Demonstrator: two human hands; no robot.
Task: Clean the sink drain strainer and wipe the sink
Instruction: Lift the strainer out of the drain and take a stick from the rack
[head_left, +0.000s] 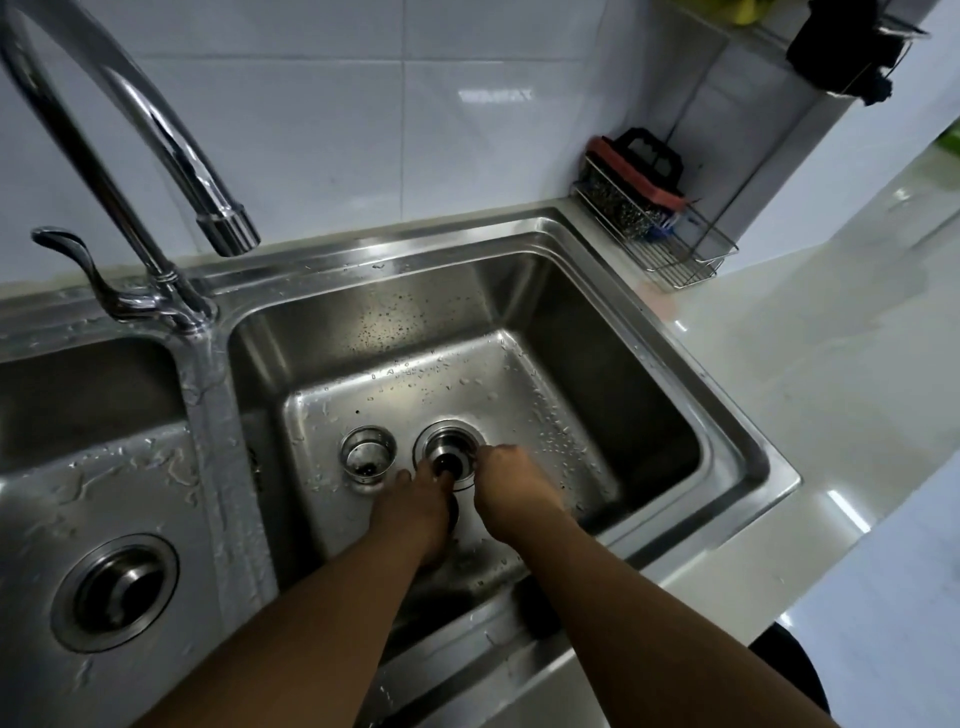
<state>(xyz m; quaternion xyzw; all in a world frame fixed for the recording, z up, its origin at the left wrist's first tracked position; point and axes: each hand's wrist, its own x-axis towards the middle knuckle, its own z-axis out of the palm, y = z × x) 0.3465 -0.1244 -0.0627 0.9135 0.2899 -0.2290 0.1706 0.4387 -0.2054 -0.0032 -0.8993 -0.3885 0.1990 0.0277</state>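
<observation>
Both hands are down in the right sink (649, 332), at the drain hole (450, 451) near the front edge of the sink floor. The left hand (418, 501) is at the hole's front-left rim w/ fingers pointing in; can't tell if it holds anything, since a dark round bit shows under it. The right hand (506, 486) is curled narrow at the hole's right rim, fingertips touching the metal ring; can't tell if it grips something.

The strainer cup (368, 457) is out of the hole. It stands upright on the sink floor just left of the hole, w/ dark bits inside.

Water drops sit on the sink floor & back wall. The tap (156, 130) curves over the back-left corner. The left sink (93, 467) has its own drain (115, 591) near the front. A wire rack (670, 244) w/ a sponge (636, 169) sits on the counter (831, 364) past the back-right corner.
</observation>
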